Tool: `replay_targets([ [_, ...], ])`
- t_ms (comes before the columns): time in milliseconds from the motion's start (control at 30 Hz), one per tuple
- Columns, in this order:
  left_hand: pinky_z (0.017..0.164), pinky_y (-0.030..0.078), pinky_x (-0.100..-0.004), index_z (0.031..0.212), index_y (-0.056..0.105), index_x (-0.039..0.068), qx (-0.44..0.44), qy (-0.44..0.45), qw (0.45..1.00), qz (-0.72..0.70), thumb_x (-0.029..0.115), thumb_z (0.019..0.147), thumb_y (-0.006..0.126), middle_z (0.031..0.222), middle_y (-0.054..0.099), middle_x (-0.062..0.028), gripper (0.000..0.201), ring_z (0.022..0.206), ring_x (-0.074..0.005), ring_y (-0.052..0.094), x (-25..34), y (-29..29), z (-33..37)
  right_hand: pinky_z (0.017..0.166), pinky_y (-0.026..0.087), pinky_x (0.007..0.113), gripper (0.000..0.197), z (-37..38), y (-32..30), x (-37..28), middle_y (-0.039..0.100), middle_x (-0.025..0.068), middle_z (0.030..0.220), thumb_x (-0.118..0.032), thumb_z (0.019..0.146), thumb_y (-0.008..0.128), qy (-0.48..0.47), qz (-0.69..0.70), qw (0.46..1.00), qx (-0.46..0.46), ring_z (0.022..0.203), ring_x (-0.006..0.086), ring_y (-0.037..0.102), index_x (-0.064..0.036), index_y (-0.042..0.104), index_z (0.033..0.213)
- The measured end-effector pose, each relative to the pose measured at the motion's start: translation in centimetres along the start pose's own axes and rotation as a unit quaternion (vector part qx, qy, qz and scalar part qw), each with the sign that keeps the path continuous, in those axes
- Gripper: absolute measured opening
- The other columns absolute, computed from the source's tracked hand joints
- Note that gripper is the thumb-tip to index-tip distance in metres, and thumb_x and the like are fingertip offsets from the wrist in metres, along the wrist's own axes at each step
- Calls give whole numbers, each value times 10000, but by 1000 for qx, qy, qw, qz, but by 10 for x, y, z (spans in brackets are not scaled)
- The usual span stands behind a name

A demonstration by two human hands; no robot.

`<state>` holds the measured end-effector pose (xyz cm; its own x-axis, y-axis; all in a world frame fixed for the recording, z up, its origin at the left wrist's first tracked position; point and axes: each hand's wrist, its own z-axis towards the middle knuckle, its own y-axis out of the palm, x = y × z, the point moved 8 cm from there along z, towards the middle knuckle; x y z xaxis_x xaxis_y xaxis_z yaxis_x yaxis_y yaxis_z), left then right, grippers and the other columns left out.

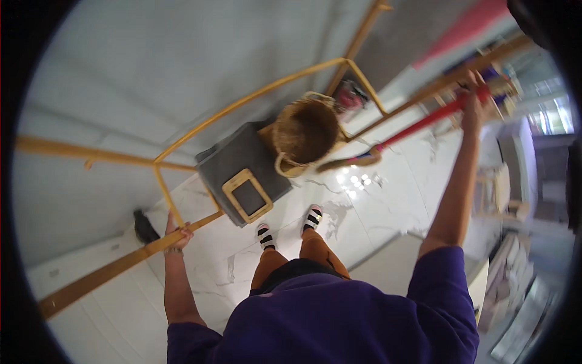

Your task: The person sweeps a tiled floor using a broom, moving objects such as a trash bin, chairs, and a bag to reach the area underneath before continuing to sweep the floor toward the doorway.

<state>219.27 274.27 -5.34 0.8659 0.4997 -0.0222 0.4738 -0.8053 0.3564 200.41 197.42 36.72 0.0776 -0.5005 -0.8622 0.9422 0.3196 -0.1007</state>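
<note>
My left hand (179, 236) is wrapped round a post of a light wooden rack (248, 94), at the lower left of its frame. Out to the far right, my right hand (476, 109) is closed on the red handle of what looks like a broom (418, 127). Its brown head, with a bit of blue, points down toward the floor beside a woven basket. The fingers of that hand also lie close to another wooden post of the rack; I cannot tell whether they touch it.
Between the posts stand the round woven basket (306, 130) and a grey fabric box (239, 158) with a wooden frame (247, 195) on it. A dark object (145, 227) lies left by the pale wall. Wooden furniture (500, 191) stands at right. My feet are on white marbled floor tiles (364, 206).
</note>
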Motion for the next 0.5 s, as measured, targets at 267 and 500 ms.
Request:
replay_targets([
  [267, 719, 492, -388, 1097, 402, 11, 88, 123, 985, -86, 312, 790, 533, 999, 454, -152, 449, 901, -311, 501, -14, -82, 72, 431, 354, 216, 327, -148, -48, -58, 397, -26, 588, -360, 770, 600, 286, -160, 934, -140, 475, 67, 392, -60, 548, 890],
  [500, 689, 488, -358, 1156, 348, 32, 48, -24, 948, 314, 321, 785, 553, 1165, 381, -136, 513, 906, -327, 503, -171, -11, 87, 825, 413, 423, 301, -323, -156, -115, 553, 174, 905, -212, 671, 480, 417, 429, 801, -40, 940, 370, 534, -27, 489, 909],
])
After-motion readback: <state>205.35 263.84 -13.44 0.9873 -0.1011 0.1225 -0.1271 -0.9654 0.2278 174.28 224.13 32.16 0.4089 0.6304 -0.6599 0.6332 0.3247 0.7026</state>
